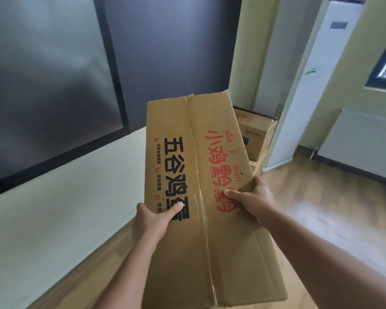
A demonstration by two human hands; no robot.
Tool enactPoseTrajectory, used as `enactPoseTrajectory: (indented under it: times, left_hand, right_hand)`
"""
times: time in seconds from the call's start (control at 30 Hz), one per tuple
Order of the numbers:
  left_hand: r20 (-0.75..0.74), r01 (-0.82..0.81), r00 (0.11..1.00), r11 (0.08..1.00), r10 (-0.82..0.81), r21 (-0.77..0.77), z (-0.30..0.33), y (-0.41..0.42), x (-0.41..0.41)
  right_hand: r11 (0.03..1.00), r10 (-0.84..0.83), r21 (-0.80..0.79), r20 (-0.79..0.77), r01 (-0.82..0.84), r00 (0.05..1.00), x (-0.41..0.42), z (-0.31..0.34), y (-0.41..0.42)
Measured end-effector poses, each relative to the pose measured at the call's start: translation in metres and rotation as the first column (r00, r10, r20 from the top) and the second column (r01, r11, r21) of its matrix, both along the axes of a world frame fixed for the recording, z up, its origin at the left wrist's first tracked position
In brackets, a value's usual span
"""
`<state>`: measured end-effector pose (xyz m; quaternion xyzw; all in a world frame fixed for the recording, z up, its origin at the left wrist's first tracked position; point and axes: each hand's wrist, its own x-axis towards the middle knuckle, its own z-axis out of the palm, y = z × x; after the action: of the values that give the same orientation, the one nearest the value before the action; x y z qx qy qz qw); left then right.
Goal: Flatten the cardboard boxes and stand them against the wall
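The person holds 1 cardboard box (201, 175) up in the air in front of the chest, above the near edge of the pale worktop (54, 208). The box is long, not yet flattened, and its top flaps meet along a centre seam with tape on it. The left hand (153, 216) has its grip clamped on the box's left side, thumb pressed on the top panel with the black lettering. The right hand (252, 196) is likewise clamped on the right side, thumb on the panel with the red lettering.

By my reading, the step in hand is the start of flattening this box: it is lifted and turned for access but no flap is open. The next move likely calls for breaking the taped seam, opening the flaps at both ends, and then pressing the walls flat.

Count: 1 box in the hands; 1 more closed box (254, 134) clearly in view behind it, beside the white standing unit (310, 85), apparently resting on another carton whose edge barely shows. 2 hands, 1 worktop
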<state>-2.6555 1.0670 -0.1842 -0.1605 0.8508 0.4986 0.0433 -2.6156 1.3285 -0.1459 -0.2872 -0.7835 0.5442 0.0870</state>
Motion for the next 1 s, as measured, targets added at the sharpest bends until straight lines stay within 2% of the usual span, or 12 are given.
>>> enactPoseTrajectory:
  times: [0.23, 0.33, 0.43, 0.7, 0.83, 0.93, 1.0]
  left_hand:
    - [0.029, 0.123, 0.992, 0.992, -0.123, -0.006, 0.000, 0.156, -0.119]
    - [0.035, 0.137, 0.990, 0.990, -0.138, 0.029, -0.011, 0.220, -0.170]
    - [0.034, 0.128, 0.991, 0.992, -0.128, -0.013, -0.022, 0.293, -0.227]
    - [0.095, -0.040, 0.995, 0.999, 0.040, -0.003, -0.051, 0.451, -0.334]
    - [0.135, -0.184, 0.974, 0.983, 0.180, 0.018, -0.066, 0.496, -0.389]
    - [0.187, -0.236, 0.956, 0.971, 0.227, 0.026, -0.079, 0.526, -0.436]
    - [0.205, -0.308, 0.936, 0.948, 0.287, 0.080, -0.096, 0.547, -0.475]
  right_hand:
    - [0.990, -0.138, 0.021, 0.061, 0.137, 0.988, -0.097, -0.009, 0.157]
    - [0.988, -0.152, 0.004, 0.059, 0.152, 0.987, -0.138, -0.018, 0.220]
    - [0.992, -0.124, 0.001, 0.067, 0.125, 0.990, -0.198, -0.027, 0.292]
    - [0.995, 0.074, 0.049, 0.153, -0.082, 0.985, -0.359, -0.032, 0.453]
    - [0.979, 0.173, 0.068, 0.228, -0.193, 0.958, -0.449, -0.038, 0.494]
    - [0.968, 0.222, 0.053, 0.284, -0.247, 0.933, -0.513, -0.052, 0.520]
    - [0.954, 0.263, 0.056, 0.319, -0.295, 0.911, -0.566, -0.066, 0.536]
